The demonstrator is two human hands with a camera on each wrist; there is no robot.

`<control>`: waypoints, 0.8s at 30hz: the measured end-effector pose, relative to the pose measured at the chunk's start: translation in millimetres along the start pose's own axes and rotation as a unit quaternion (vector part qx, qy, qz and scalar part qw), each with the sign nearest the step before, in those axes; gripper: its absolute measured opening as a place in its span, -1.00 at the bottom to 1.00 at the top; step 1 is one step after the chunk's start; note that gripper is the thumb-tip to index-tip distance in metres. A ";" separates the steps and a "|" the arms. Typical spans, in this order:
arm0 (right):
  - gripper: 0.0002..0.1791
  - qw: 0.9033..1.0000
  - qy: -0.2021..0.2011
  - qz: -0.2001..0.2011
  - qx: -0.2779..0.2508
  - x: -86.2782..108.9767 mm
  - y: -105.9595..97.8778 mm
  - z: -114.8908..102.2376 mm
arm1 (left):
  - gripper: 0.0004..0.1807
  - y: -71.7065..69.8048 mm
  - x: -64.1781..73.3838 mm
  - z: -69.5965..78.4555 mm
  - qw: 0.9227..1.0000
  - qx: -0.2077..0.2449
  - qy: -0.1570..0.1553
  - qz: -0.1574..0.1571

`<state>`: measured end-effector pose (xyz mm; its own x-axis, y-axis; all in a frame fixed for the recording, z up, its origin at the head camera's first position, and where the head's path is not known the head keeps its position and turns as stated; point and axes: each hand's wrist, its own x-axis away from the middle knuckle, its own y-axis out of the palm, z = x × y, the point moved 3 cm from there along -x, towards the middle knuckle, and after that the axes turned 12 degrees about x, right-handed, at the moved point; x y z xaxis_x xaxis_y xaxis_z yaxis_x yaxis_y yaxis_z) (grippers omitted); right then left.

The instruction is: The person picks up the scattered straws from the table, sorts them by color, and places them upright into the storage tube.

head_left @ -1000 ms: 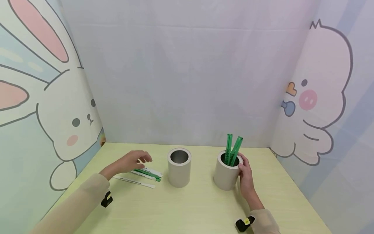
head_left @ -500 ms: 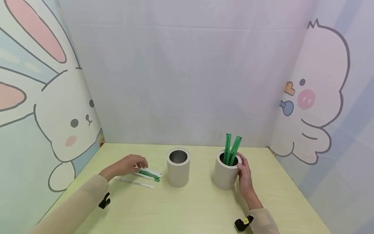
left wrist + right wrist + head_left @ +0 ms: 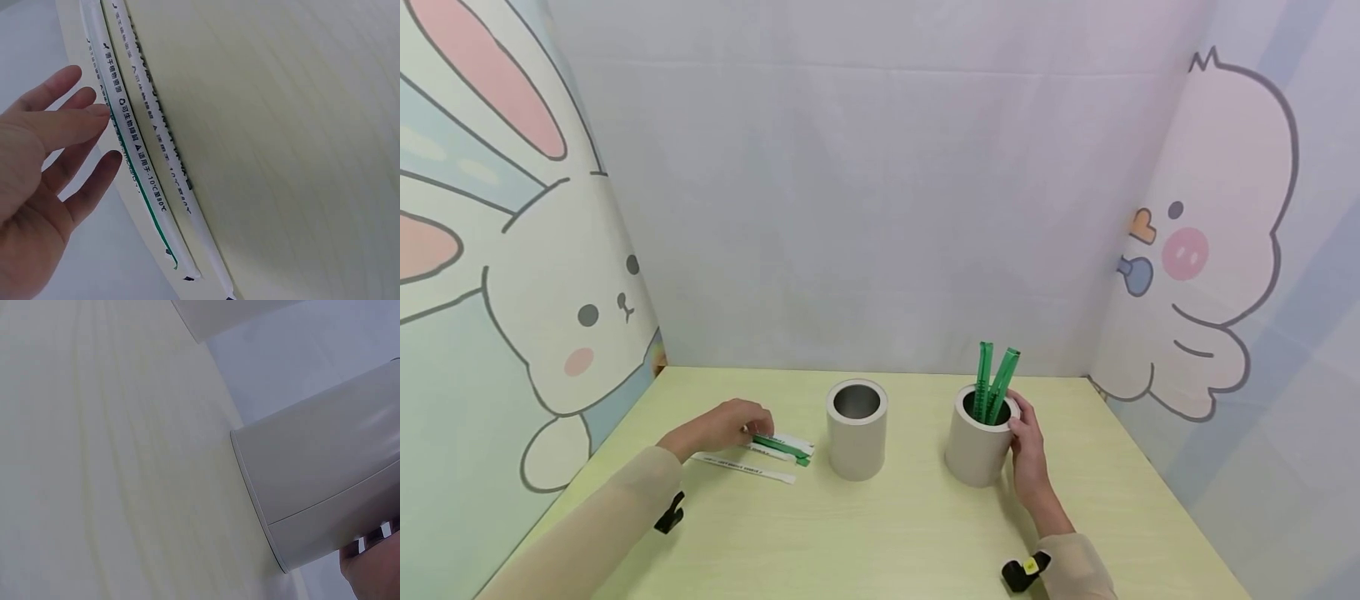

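Observation:
My left hand (image 3: 730, 427) is over several wrapped straws at the table's left. A green straw (image 3: 781, 450) lies among the white ones, and a white straw (image 3: 745, 468) lies apart nearer me. In the left wrist view the thumb and loosely bent fingers are at the edge of a white straw (image 3: 128, 125), beside a green strip (image 3: 150, 205); no firm pinch shows. My right hand (image 3: 1032, 458) grips the right side of a white cylindrical cup (image 3: 973, 454). Green straws (image 3: 1002, 387) stand in that cup. The right wrist view shows fingers against the cup's wall (image 3: 319, 481).
A second white cup (image 3: 856, 450) stands upright between the straws and the right cup; its visible inside is dark grey. The pale wooden table (image 3: 865, 542) meets a grey cloth backdrop (image 3: 880, 208). Printed cartoon walls flank both sides.
My left hand has moved slightly left and down, close onto the straws. The right hand keeps its grip on the cup. The head view has shifted a little.

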<state>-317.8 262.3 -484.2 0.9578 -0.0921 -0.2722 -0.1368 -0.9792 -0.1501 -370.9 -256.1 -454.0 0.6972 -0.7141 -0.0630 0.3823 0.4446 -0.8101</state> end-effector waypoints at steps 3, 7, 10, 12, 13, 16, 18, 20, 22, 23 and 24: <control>-0.35 1.000 0.001 0.001 0.001 -0.1 0.0 -0.2 | -0.55 1.8 -1.1 -3.5 1.000 -0.005 -0.001 0.000; -0.35 1.000 0.003 0.000 -0.001 -0.3 0.0 0.6 | -0.57 4.2 -2.7 -3.2 1.000 -0.011 0.006 -0.001; -0.35 1.000 0.004 0.000 -0.002 -0.2 -0.2 0.7 | -0.58 4.7 -4.3 -0.4 1.000 -0.017 0.012 -0.001; -0.35 1.000 0.003 0.000 -0.003 0.1 -0.5 0.5 | -0.59 4.7 -5.4 1.1 1.000 -0.020 0.011 0.000; -0.35 1.000 0.003 0.001 -0.003 0.2 -0.6 0.2 | -0.59 4.6 -6.0 1.6 1.000 -0.021 0.009 0.000; -0.35 1.000 0.003 0.002 -0.004 0.4 -0.8 0.1 | -0.60 4.5 -7.5 2.4 1.000 -0.027 0.004 -0.001; -0.35 1.000 0.004 0.001 -0.004 0.3 -0.9 0.4 | -0.60 4.5 -8.2 2.4 1.000 -0.030 0.003 -0.002; -0.35 1.000 0.004 0.000 -0.005 0.1 -0.8 0.6 | -0.60 4.4 -8.2 3.1 0.999 -0.033 0.008 -0.002; -0.35 1.000 0.003 -0.001 -0.006 0.1 -0.4 0.1 | -0.61 4.4 -8.1 2.8 0.999 -0.033 0.009 -0.003; -0.35 1.000 0.003 -0.001 -0.005 0.2 -0.3 -0.1 | -0.61 4.4 -7.9 2.3 0.999 -0.035 0.010 -0.003; -0.35 1.000 0.002 -0.001 -0.005 0.4 -0.1 -0.3 | -0.61 4.4 -7.7 2.1 0.999 -0.036 0.013 -0.004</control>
<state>-317.4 262.3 -484.0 0.9591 -0.0903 -0.2683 -0.1318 -0.9812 -0.1410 -373.3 -247.5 -455.8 0.6785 -0.7313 -0.0702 0.3428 0.3997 -0.8502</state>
